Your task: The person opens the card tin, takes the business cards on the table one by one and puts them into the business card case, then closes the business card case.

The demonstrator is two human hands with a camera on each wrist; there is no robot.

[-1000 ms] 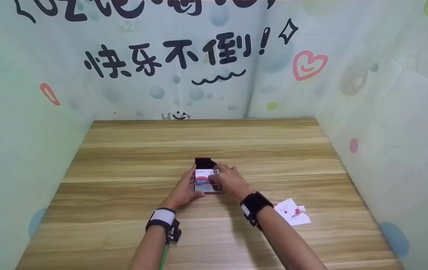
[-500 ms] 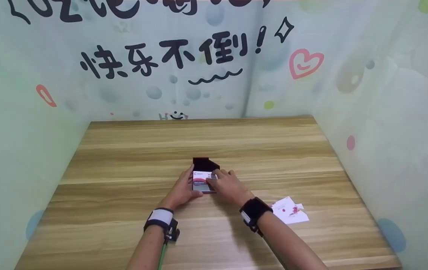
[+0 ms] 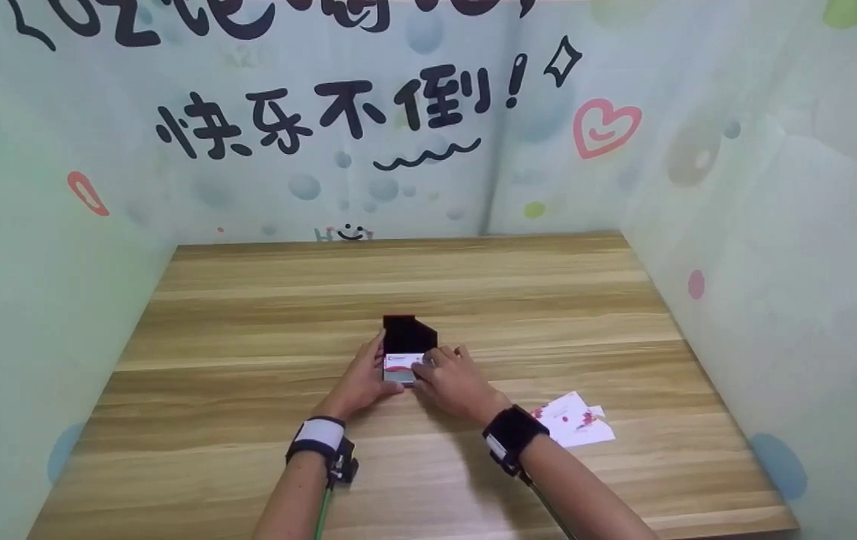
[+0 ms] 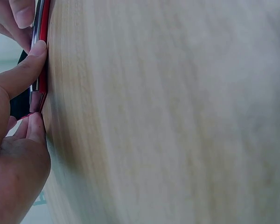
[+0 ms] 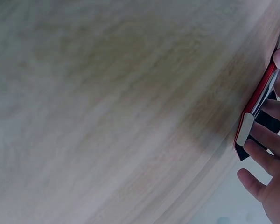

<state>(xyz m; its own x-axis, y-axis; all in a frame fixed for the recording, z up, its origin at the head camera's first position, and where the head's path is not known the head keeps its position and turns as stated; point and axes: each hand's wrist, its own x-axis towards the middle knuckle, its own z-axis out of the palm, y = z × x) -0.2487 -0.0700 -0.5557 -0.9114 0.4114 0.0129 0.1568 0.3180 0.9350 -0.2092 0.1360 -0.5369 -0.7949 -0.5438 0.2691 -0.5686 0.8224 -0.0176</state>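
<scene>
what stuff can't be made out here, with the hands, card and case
Head view: the card is too small to read.
Head view: the right hand covers the card's right end.
Head view: the right wristband hides part of the white papers.
Right wrist view: the right edge cuts off much of the right hand.
Left wrist view: the top edge cuts off the case.

smooth wood-grain table (image 3: 248, 322), glossy metal-edged case (image 3: 409, 336), paper card (image 3: 401, 362), creased cloth-like backdrop (image 3: 436, 202)
</scene>
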